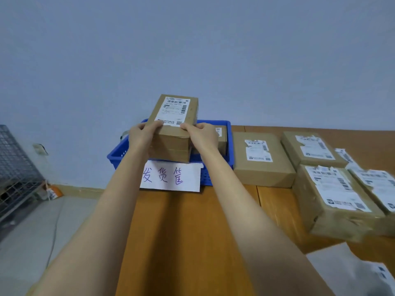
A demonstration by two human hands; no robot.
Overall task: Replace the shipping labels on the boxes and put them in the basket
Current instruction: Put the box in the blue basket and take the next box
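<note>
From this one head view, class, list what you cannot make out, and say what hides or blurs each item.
- Basket interior: the held box and both hands (left hand, right hand) cover most of it; only part of one box inside shows.
- Label print: too small to read.
- Boxes at the right edge: cut off and blurred.
- Grey bag, bottom right: cut off by the frame.

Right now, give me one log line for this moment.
both hands: left, right hold labelled box | over blue basket | other boxes wait on table
</note>
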